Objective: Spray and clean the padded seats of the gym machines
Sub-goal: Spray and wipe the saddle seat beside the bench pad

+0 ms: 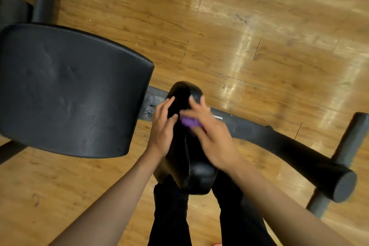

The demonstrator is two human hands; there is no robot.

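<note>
Floor [259, 36]: glossy wood-plank surface that fills the background and carries the machine; bright reflections toward its upper right corner.
Large pad [69, 90]: black, padded, with a curved far edge. It occupies the left half of the view, raised above the floor, and its right edge ends just beside the left hand.
Machine frame [289, 150]: dark beam running from under the small pad toward the right edge of the floor and ending in a round flat cap. A grey crossbar [351, 140] crosses it near that end.
Trousers [171, 215]: dark, two legs at the bottom centre, directly below the small pad.
Small pad [191, 170]: black, narrow, padded, with a white stitched seam along its length. It is located at the centre, over the frame beam, between the two hands.
Right hand [211, 138]: motion-blurred. It rests on the right upper side of the small pad, fingers reaching toward the far end, and grips the purple cloth between thumb and forefinger.
Left hand [163, 128]: fingers straight and together, lying flat against the left side of the small pad; it holds nothing.
Purple cloth [189, 123]: bunched and pressed onto the top of the small pad, showing at the thumb side of the right hand.
</note>
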